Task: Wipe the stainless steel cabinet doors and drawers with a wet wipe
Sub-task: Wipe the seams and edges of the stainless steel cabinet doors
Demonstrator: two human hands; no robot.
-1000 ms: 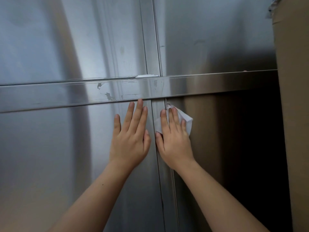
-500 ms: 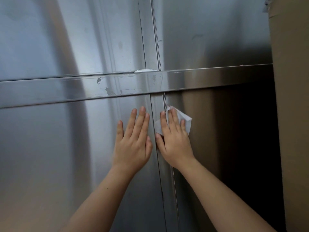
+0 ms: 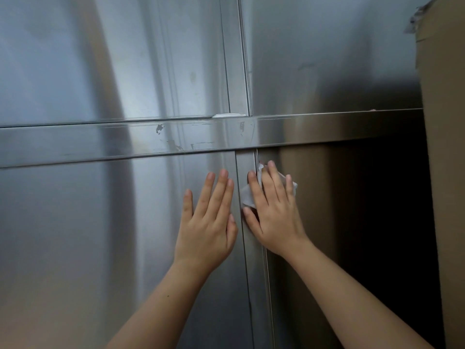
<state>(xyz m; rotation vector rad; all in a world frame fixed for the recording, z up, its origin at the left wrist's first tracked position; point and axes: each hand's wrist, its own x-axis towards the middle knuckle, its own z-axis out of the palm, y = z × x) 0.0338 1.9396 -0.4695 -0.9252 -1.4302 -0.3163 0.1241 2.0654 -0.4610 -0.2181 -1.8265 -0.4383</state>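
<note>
1. Your left hand [image 3: 208, 222] lies flat on the lower left door [image 3: 75, 248], fingers straight and holding nothing. It sits just beside the centre strip [image 3: 253, 285] and seems to brace the panel.
2. The wet wipe [image 3: 247, 197] lies across the top of that strip and onto the edge of the lower right door [image 3: 352, 222], just under the horizontal rail [image 3: 75, 144].
3. Your right hand [image 3: 274, 212] presses the wipe flat with straight fingers, not curled round it. White corners show at the thumb and beyond the fingertips.
4. You appear to be wiping the seam where the two lower doors meet. The next stroke likely calls for even palm pressure, so the wipe travels with the hand and does not bunch.
5. The rail stands out close above your fingertips and blocks upward travel, and the seam groove may snag the wipe. There is open room downward and to the right across the door, until the cardboard box [image 3: 448, 172] at the far right.
</note>
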